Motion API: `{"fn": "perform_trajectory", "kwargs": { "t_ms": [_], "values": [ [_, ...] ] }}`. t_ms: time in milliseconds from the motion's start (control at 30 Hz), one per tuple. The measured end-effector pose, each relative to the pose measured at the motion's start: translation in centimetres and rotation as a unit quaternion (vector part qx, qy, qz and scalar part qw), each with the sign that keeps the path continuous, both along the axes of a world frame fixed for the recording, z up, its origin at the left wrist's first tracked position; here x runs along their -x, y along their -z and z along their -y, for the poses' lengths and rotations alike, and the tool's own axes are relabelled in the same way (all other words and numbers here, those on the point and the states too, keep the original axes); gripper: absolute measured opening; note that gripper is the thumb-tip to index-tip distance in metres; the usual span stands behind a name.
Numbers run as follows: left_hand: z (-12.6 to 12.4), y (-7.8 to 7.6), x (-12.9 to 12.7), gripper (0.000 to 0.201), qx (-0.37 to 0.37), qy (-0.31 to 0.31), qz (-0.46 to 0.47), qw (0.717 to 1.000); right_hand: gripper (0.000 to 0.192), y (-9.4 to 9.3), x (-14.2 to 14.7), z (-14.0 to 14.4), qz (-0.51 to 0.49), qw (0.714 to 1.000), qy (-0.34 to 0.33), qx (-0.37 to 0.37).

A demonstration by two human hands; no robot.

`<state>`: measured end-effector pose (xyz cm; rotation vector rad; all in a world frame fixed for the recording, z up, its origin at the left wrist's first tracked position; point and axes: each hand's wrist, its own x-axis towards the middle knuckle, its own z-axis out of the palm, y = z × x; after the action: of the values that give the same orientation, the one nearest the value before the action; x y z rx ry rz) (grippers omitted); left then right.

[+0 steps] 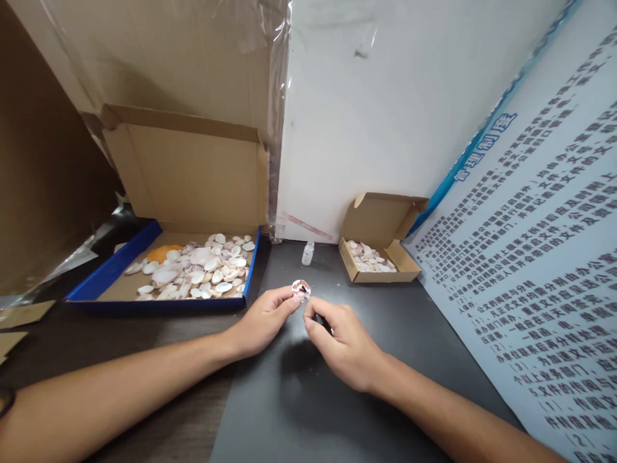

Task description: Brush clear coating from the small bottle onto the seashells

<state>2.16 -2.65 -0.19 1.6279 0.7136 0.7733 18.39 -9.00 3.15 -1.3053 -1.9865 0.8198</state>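
Observation:
My left hand [263,321] pinches a small reddish-and-white seashell [299,285] between thumb and fingers, a little above the grey mat. A small dark spot shows on the shell. Close beside it on the right, my right hand [344,341] is closed around a slim black tool [324,323]. Most of that tool is hidden in the fingers, so its kind cannot be made out. Beyond both hands, a small clear bottle [307,253] stands upright on the mat.
On the left, an open blue-edged cardboard box [164,305] holds many seashells [197,276] and an orange piece [164,253]. A smaller open cardboard box [385,278] with shells stands back right. The white wall [366,116] and a printed board [540,270] bound the grey mat [409,341].

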Motion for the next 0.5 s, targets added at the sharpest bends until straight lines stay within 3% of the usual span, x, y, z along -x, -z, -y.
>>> {"fn": "perform_trajectory", "kwargs": {
  "t_ms": [400,500],
  "values": [
    [-0.11,0.14,0.05,0.029,-0.025,-0.011,-0.007,1.000,0.017,0.24,0.31,0.32,0.007,0.999,-0.030,0.026],
    [-0.03,-0.02,0.01,0.029,-0.011,0.000,0.000,1.000,0.018,0.13,0.03,-0.03,-0.009,1.000,-0.006,0.010]
  ]
}}
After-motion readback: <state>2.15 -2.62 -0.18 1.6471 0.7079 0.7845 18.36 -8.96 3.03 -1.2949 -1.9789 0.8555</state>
